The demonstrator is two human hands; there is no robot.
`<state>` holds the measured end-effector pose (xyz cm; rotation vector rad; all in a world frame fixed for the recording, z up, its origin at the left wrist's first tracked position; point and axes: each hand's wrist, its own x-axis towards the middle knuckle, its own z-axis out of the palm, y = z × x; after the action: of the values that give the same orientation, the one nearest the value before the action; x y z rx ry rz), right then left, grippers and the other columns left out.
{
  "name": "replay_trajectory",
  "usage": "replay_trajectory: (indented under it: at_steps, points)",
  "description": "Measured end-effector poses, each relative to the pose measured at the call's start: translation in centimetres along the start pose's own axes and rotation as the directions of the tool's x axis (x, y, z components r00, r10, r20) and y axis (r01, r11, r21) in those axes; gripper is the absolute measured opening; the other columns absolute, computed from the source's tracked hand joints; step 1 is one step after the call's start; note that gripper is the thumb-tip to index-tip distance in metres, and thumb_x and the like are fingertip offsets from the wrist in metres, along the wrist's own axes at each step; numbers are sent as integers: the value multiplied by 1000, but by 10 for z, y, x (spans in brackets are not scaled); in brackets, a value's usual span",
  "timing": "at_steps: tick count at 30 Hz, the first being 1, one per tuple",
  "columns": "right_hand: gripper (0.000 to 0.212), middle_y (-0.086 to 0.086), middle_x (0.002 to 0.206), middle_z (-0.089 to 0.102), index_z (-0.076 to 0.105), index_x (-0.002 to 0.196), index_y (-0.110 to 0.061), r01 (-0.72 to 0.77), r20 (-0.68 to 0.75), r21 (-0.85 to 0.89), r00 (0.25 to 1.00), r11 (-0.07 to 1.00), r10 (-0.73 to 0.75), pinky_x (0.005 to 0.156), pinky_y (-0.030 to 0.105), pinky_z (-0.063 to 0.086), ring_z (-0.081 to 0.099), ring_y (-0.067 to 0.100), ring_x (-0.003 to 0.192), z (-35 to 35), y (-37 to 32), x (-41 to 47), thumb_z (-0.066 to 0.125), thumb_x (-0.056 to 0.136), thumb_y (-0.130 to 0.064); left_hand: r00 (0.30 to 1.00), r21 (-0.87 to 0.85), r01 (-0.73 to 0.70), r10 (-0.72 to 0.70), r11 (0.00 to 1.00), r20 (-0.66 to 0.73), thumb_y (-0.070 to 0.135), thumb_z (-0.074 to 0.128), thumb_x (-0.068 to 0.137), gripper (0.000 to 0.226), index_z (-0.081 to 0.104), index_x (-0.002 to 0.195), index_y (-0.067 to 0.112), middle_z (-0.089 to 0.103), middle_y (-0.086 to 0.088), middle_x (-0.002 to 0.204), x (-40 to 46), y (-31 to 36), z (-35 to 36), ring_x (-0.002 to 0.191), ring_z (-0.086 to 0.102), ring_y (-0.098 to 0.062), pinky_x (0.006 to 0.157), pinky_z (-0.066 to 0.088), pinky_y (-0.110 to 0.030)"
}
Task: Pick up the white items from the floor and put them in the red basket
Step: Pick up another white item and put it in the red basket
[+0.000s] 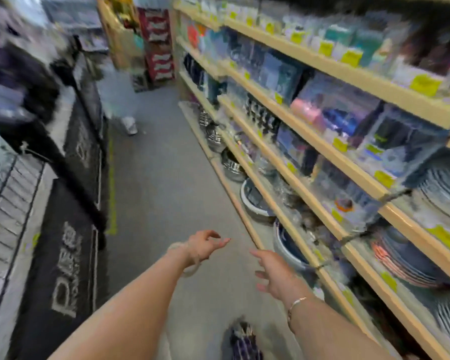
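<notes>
**Both hands out, nothing held, in a blurred shop aisle**

At the far left a black display stand (pixel 70 255) with pale lettering runs along the aisle, a wire rack (pixel 8 203) beside it at the frame's left edge; the lettering is too smeared for me to read. A yellow line (pixel 111 183) is painted on the grey floor (pixel 161 165) at the foot of that stand. Farther down the aisle, near the floor's left side, lies one small white item (pixel 129 125), well apart from my hands; blur keeps me from telling what it is. Stacked red cartons (pixel 157 45) stand at the aisle's far end. I cannot see the red basket in this view.

My left hand (pixel 205 245) reaches forward above the floor, fingers loosely bent and gripping nothing, a pale band (pixel 190 263) round the wrist. Just to its right my right hand (pixel 276 274) is likewise spread and free, a thin bracelet (pixel 295 304) at its wrist. A dark patterned shoe (pixel 243 339) shows at the bottom edge. Wooden shelves (pixel 309 183) fill the right side, carrying boxed goods with yellow price tags (pixel 424 85), and stacked bowls (pixel 255 201) on the lowest board.
</notes>
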<state>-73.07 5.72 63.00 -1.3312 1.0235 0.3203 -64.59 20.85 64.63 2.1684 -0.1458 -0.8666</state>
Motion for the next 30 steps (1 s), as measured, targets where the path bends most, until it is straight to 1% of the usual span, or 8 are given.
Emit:
replay_trajectory:
  at_steps: [4,7,10,12,17,21,25,30]
  points:
    - [32,7,118,51,53,108,-17,-10,109,-89,994,996,20,89,46,47,51,27,105,60,-54,50,67,84,-34,996,-97,37,-45,995,-74,43,56,89,46,54,123,11,60,-13,109,49,-18,-60,66,53,-20,39,35,-17]
    - [24,8,121,53,56,97,-20,-4,171,-141,985,990,29,93,46,47,54,27,104,93,-106,95,66,84,-38,994,-117,66,-76,991,-83,44,55,89,43,55,119,13,57,-7,100,102,-13,-100,58,50,-13,40,34,-17]
    - [39,8,126,51,53,116,-18,11,214,-199,976,980,32,82,40,45,54,25,104,117,-175,145,64,85,-39,987,-165,101,-119,981,-104,47,55,88,30,53,104,21,58,-4,99,161,0,-148,61,53,-13,46,36,-21]
    - [45,8,128,49,50,123,-18,29,239,-251,970,967,33,82,39,43,53,25,105,131,-221,173,63,86,-39,985,-171,107,-128,979,-117,47,56,87,28,53,100,23,59,-3,98,191,8,-180,64,55,-15,48,39,-22]
    - [44,5,122,51,49,123,-20,88,280,-356,960,930,16,85,40,43,54,23,103,205,-315,234,64,85,-38,954,-352,127,-211,928,-212,43,55,90,27,53,102,18,60,-5,100,252,6,-270,71,57,-20,53,38,-23]
    - [45,5,125,53,49,120,-22,100,370,-390,927,915,56,71,34,47,55,23,101,289,-367,276,65,83,-41,918,-418,173,-300,892,-260,43,54,90,30,53,105,17,60,-6,100,302,-14,-345,67,55,-18,50,37,-21]
    - [44,6,118,53,48,118,-22,119,404,-369,914,922,44,67,33,47,57,22,94,373,-431,328,66,83,-40,889,-456,166,-333,874,-314,44,53,91,32,52,106,17,58,-6,102,364,-27,-431,61,52,-15,47,34,-21]
    - [43,6,117,53,47,117,-21,109,395,-372,917,922,51,77,37,48,57,21,92,456,-515,386,65,84,-41,886,-439,170,-332,882,-323,43,56,89,37,54,109,11,58,-4,91,437,-38,-543,67,53,-17,51,38,-23]
